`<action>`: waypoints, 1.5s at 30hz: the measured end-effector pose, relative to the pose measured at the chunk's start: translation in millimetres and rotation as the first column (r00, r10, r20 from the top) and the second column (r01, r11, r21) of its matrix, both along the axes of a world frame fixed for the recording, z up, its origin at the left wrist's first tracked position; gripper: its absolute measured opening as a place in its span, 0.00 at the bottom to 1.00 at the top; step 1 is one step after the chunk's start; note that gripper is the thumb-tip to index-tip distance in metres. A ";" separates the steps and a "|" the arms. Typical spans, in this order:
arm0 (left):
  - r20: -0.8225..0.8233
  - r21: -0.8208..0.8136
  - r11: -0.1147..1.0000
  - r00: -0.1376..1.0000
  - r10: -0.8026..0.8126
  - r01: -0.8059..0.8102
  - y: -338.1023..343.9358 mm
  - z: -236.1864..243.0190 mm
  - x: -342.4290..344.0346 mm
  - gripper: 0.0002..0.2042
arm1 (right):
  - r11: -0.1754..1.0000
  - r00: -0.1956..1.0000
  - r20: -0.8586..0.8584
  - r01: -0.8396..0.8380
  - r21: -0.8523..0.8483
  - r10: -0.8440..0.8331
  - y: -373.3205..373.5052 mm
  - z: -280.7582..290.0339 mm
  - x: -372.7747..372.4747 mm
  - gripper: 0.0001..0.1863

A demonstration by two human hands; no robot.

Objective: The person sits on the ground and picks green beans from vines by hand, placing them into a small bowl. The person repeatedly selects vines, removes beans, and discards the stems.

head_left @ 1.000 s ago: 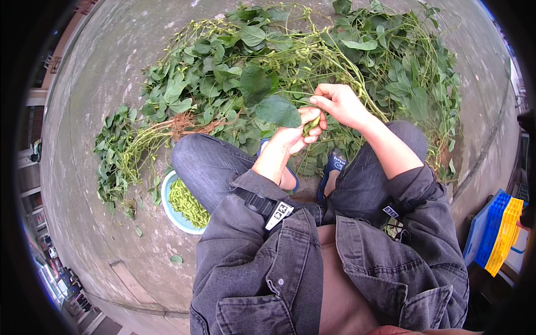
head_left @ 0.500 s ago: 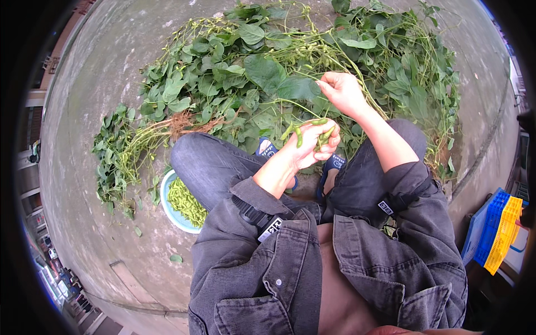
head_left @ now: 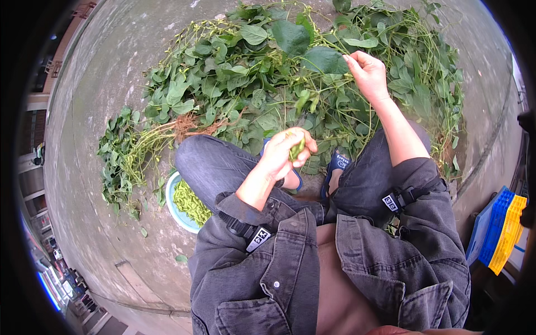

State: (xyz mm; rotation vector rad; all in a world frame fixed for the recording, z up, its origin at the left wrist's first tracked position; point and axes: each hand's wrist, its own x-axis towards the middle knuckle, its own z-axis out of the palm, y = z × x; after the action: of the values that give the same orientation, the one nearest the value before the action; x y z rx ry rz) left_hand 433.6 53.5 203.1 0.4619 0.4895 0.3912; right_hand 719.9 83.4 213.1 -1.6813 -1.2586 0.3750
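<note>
Over a spread of uprooted soybean plants [head_left: 223, 72], a seated person's right hand [head_left: 369, 78] has swung farther off and rightward, fingers pinching a broad-leaved sprig [head_left: 324, 60], while the left hand [head_left: 282, 151] has drawn nearer, its fingers curled around green pods [head_left: 298, 148]. The widened gap suggests leaf and pods are parted; more picked pods [head_left: 190, 204] lie in a pale blue bowl [head_left: 172, 209], near left.

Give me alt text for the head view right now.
Left hand holds green pods while the right hand, farther forward, pinches a leafy sprig. Leafy plants lie heaped on the ground ahead; a pale blue bowl of pods sits beside the left leg.
</note>
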 end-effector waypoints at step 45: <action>-0.100 -0.079 0.975 0.971 -0.216 0.209 3.4 33.7 9.5 0.14 | 0.959 0.906 0.344 -0.179 -0.221 0.248 -10.5 -11.9 -36.6 0.13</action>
State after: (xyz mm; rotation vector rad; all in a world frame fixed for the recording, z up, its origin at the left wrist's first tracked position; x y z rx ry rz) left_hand 443.0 56.9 236.7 0.4661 0.5502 0.1432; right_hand 683.3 72.9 201.2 -1.8315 -1.7434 0.3224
